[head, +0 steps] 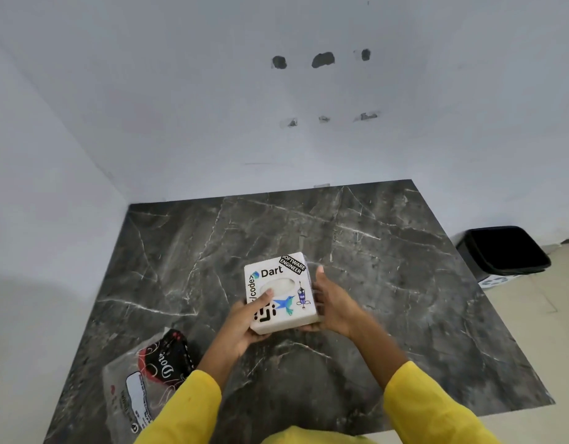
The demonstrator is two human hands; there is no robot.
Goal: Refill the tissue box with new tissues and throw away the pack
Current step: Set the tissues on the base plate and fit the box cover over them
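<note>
A white square tissue box [281, 291] covered in stickers is held over the middle of the dark marble table [389, 267]. White tissue shows in its oval top slot. My left hand [244, 328] grips its near left corner, thumb on the lid by the slot. My right hand [333, 304] clasps its right side. A crumpled, mostly clear plastic tissue pack [145, 379] with black and red print lies flat at the table's near left corner, apart from both hands.
A black waste bin [504, 251] with an open top stands on the tiled floor to the right of the table. White walls close off the table's far and left sides.
</note>
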